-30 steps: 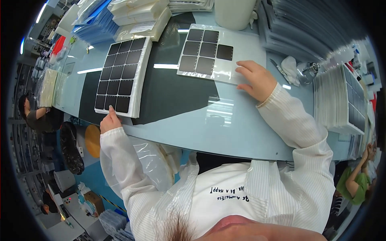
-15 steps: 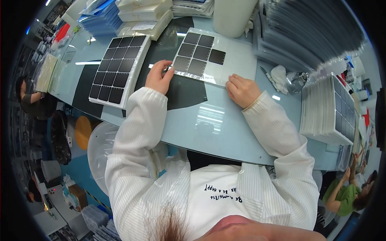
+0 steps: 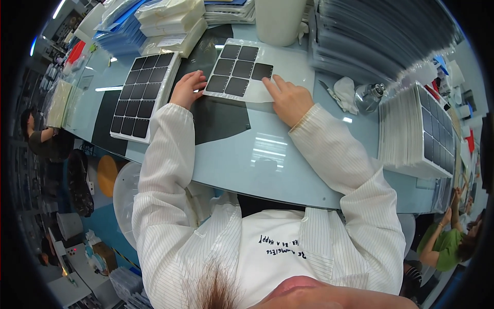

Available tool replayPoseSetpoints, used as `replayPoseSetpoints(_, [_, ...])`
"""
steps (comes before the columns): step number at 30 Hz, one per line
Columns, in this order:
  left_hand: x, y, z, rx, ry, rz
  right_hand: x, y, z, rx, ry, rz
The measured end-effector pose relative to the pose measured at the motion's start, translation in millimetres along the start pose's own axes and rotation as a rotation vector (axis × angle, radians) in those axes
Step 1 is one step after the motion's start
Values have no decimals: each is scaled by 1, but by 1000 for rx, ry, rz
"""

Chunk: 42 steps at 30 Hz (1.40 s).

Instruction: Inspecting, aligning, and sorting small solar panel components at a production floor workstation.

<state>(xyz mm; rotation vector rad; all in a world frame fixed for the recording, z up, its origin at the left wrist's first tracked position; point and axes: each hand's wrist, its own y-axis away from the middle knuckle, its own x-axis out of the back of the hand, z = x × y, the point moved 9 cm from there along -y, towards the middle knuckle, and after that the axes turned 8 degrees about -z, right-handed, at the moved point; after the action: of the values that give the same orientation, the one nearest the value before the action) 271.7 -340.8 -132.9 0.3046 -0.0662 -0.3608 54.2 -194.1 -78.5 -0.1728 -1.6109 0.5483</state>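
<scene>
Centrally, a white backing sheet [image 3: 242,67] carrying rows of dark square pads lies flat on the glass-topped desk [image 3: 278,154], partly over a black mat [image 3: 216,121]. Left hand [image 3: 186,88] rests with fingers spread and pressed on the sheet's near-left edge, grasping nothing; right hand [image 3: 289,98] lies flat beside the sheet's right portion, its index fingertip touching the corner of the rightmost dark square pad [image 3: 262,71], not closed on anything. A second, fuller sheet of pads [image 3: 144,95] sits just to the left, and a stack of similar sheets [image 3: 417,131] stands well apart at the right, near a crumpled cloth [image 3: 346,92]. Judged from this pose, peeling a pad cleanly calls for steady downward pressure from the left hand while the right fingertip lifts one corner slowly, keeping the pad unbent.
</scene>
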Motion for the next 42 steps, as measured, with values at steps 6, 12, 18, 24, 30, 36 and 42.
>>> replayPoseSetpoints(6, [5,2,19,-112,268,1,-11,-8,-23,170,130,-2])
replayPoseSetpoints(12, [32,-22,2,-266,-134,124,22,-18,6,11,-140,214])
replayPoseSetpoints(18, [-24,-9,37,-309,-1070,238,31,-11,17,-56,-229,300])
replayPoseSetpoints(24, [-48,-16,40,-58,-1123,175,40,-9,19,-57,-214,371])
replayPoseSetpoints(30, [-4,-29,17,25,-859,75,50,-10,11,-22,-198,415])
replayPoseSetpoints(36, [53,43,34,-155,-814,292,63,-4,18,-40,-189,535])
replayPoseSetpoints(42, [161,129,82,-251,-519,535,58,3,-21,260,-170,451])
